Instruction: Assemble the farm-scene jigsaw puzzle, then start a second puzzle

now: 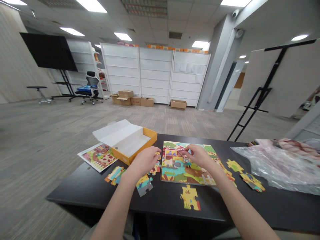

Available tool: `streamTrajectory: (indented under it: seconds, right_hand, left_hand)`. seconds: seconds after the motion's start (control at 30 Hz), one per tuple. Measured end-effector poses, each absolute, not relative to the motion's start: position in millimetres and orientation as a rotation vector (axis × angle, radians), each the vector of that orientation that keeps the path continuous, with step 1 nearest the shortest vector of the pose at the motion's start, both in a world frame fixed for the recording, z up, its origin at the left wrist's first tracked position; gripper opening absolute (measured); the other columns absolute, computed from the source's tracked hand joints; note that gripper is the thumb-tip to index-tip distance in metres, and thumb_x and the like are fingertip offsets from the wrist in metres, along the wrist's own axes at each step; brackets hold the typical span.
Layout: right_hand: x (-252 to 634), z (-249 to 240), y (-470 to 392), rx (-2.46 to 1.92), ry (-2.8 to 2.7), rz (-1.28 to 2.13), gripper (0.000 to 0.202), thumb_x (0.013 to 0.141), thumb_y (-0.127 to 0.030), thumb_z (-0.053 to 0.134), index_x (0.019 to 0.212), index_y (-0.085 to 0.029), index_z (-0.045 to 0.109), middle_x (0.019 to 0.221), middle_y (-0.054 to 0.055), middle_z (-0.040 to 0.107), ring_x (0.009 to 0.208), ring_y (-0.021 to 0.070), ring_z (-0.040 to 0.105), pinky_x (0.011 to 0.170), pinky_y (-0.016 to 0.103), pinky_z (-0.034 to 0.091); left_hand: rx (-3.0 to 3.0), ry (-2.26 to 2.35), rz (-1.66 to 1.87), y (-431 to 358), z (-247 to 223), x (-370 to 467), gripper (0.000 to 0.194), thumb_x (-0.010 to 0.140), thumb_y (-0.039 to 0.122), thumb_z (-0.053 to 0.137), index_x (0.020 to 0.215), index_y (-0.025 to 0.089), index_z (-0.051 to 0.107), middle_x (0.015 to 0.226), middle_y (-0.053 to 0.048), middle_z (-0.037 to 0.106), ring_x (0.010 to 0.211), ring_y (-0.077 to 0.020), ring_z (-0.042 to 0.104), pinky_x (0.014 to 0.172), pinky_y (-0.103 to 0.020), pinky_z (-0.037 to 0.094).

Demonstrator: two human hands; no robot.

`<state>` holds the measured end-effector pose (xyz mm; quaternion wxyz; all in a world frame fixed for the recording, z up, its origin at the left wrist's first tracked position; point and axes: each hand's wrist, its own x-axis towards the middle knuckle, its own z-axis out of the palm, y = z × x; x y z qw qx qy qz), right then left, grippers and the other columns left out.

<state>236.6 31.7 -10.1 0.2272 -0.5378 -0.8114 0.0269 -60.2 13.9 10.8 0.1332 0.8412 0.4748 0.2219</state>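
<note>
A farm-scene jigsaw puzzle (175,171) lies on the black table, largely filled with colourful pieces. My right hand (197,156) is over its upper middle, fingertips pinched together at the barn picture; what they hold, if anything, is hidden. Just off the puzzle's left edge, my left hand (146,160) has its fingers bent around a yellow puzzle piece (158,153), partly covered by them. Below that hand are loose pieces (144,185), some overlapping. One yellow puzzle piece (190,197) lies in front of the puzzle, near the table's front edge.
An open yellow box (140,151) with a white lid stands at the back left, beside a printed picture sheet (98,156). More loose pieces lie at left (115,175) and right (252,181). Clear plastic wrapping (277,170) covers the right side of the table (165,205).
</note>
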Motion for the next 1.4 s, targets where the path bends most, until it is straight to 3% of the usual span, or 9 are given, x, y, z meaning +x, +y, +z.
streamTrajectory:
  seconds: [0.2, 0.4, 0.5, 0.63, 0.83, 1.1, 1.4]
  right_hand:
    - [231, -9, 28, -1.503, -2.249, 0.051, 0.023, 0.095, -0.037, 0.057, 0.085, -0.021, 0.069, 0.08, 0.003, 0.067, 0.07, 0.0166, 0.058, 0.063, 0.026, 0.035]
    - [224, -3, 24, -1.504, -2.3, 0.061, 0.03, 0.098, -0.041, 0.051, 0.083, -0.021, 0.07, 0.078, 0.004, 0.066, 0.069, 0.0171, 0.058, 0.063, 0.027, 0.034]
    - [224, -3, 24, -1.506, -2.31, 0.066, 0.03, 0.098, -0.041, 0.051, 0.085, -0.021, 0.07, 0.078, 0.004, 0.066, 0.069, 0.017, 0.058, 0.063, 0.027, 0.034]
    - [225, -4, 24, -1.502, -2.319, 0.063, 0.033, 0.098, -0.043, 0.049, 0.085, -0.02, 0.07, 0.079, 0.004, 0.066, 0.07, 0.0171, 0.058, 0.063, 0.027, 0.035]
    - [225, -5, 23, -1.512, -2.326, 0.063, 0.031, 0.098, -0.041, 0.05, 0.084, -0.021, 0.069, 0.079, 0.005, 0.066, 0.069, 0.0169, 0.058, 0.062, 0.026, 0.035]
    - [225, -10, 26, -1.491, -2.326, 0.069, 0.028, 0.096, -0.038, 0.051, 0.083, -0.02, 0.069, 0.079, 0.006, 0.066, 0.068, 0.0172, 0.058, 0.062, 0.027, 0.036]
    - [226, -9, 27, -1.489, -2.347, 0.05, 0.032, 0.097, -0.041, 0.05, 0.082, -0.021, 0.07, 0.074, 0.004, 0.064, 0.067, 0.0174, 0.057, 0.062, 0.027, 0.036]
  left_hand:
    - [2.422, 1.59, 0.464, -1, 9, -102, 0.03, 0.095, 0.025, 0.043, 0.106, 0.021, 0.071, 0.111, -0.008, 0.074, 0.104, -0.0255, 0.068, 0.093, -0.036, 0.049]
    - [2.426, 1.511, 0.555, -17, 9, -107, 0.027, 0.093, 0.031, 0.048, 0.105, 0.023, 0.07, 0.11, -0.008, 0.074, 0.099, -0.0254, 0.068, 0.086, -0.035, 0.052]
    - [2.274, 1.461, 0.761, -21, 19, -124, 0.029, 0.091, 0.038, 0.052, 0.108, 0.022, 0.069, 0.105, -0.008, 0.075, 0.092, -0.0236, 0.069, 0.084, -0.035, 0.054]
    - [1.843, 1.383, 1.044, -33, 38, -164, 0.05, 0.084, 0.057, 0.06, 0.116, 0.019, 0.063, 0.101, -0.009, 0.075, 0.092, -0.0236, 0.071, 0.079, -0.034, 0.058]
    - [1.882, 1.62, 0.767, -45, 24, -214, 0.052, 0.072, 0.067, 0.065, 0.094, 0.021, 0.071, 0.095, -0.007, 0.076, 0.084, -0.0251, 0.07, 0.077, -0.034, 0.057]
    - [2.135, 2.103, 0.392, -53, -1, -187, 0.048, 0.077, 0.058, 0.061, 0.106, 0.02, 0.067, 0.111, -0.012, 0.072, 0.104, -0.0329, 0.066, 0.083, -0.037, 0.05]
    - [2.202, 2.066, 0.212, -57, 7, -181, 0.046, 0.077, 0.042, 0.063, 0.118, 0.022, 0.063, 0.116, -0.011, 0.071, 0.107, -0.0341, 0.066, 0.085, -0.04, 0.05]
